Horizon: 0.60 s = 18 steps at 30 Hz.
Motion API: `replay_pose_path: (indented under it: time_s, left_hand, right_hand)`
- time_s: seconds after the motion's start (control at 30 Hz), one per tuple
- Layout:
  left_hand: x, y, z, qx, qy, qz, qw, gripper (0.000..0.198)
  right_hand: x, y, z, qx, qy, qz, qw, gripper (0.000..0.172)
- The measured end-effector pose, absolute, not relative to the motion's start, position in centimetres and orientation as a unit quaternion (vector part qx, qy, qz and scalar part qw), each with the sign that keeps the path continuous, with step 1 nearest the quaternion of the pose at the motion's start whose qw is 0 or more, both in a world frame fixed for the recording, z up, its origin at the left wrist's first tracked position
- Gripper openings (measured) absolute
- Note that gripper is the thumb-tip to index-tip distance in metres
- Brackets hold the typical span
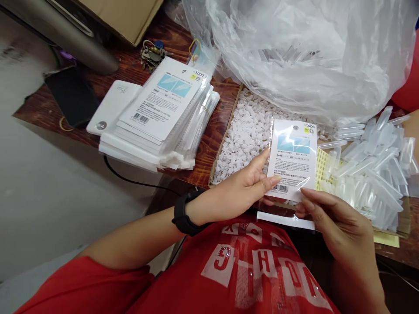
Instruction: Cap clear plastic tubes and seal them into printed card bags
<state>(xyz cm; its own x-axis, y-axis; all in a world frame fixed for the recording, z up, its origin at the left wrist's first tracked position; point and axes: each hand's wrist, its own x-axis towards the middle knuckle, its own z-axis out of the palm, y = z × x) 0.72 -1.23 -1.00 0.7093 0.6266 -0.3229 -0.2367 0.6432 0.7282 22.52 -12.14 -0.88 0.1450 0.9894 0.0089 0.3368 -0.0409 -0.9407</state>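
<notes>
My left hand (244, 185) and my right hand (330, 218) together hold a clear plastic sleeve with a white printed card (292, 159) inside, over my lap at the table's edge. The card shows a blue picture, small text and a barcode. Left fingers pinch its left edge; right fingers grip the sleeve's lower right corner. A black watch (183, 213) sits on my left wrist. Behind the card lies a shallow cardboard tray of small white plastic pieces (245, 131). To the right is a heap of clear plastic tubes (373, 165).
A stack of packed card sleeves (160, 117) rests on the wooden table at left, with a white device (113, 107), a black phone (72, 96) and keys (152, 52) nearby. A big clear plastic bag (304, 52) fills the back. A cardboard box (121, 17) stands top left.
</notes>
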Motion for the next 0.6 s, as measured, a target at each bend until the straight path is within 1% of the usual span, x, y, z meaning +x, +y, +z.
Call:
replay_pose_path:
  time_s: [0.1, 0.2, 0.27, 0.37, 0.4, 0.5, 0.6]
  left_hand:
    - [0.7, -1.4, -0.9, 0.314, 0.284, 0.281, 0.861, 0.095]
    - [0.9, -1.3, -0.8, 0.311, 0.282, 0.292, 0.859, 0.098]
    - [1.0, -1.2, -0.6, 0.337, 0.293, 0.301, 0.843, 0.097]
    - [1.3, -1.2, -0.1, 0.352, 0.323, 0.310, 0.822, 0.101]
    - [1.5, -1.2, 0.2, 0.346, 0.329, 0.308, 0.823, 0.101]
    - [1.8, -1.3, 0.6, 0.357, 0.323, 0.308, 0.821, 0.093]
    - [2.1, -1.2, 0.6, 0.414, 0.304, 0.309, 0.801, 0.083]
  right_hand:
    - [23.3, -11.9, -1.2, -0.617, -0.567, 0.352, 0.416, 0.023]
    - [24.1, -11.5, -1.6, -0.611, -0.622, 0.315, 0.375, 0.023]
    - [24.3, -11.2, -1.5, -0.611, -0.671, 0.236, 0.348, 0.027]
    - [23.9, -10.6, -0.7, -0.591, -0.735, 0.065, 0.325, 0.028]
    - [23.6, -10.4, -0.3, -0.567, -0.759, 0.041, 0.317, 0.026]
    - [22.3, -9.6, 0.3, -0.485, -0.830, 0.055, 0.270, 0.017]
    - [21.6, -8.9, 0.3, -0.464, -0.853, 0.024, 0.236, 0.015]
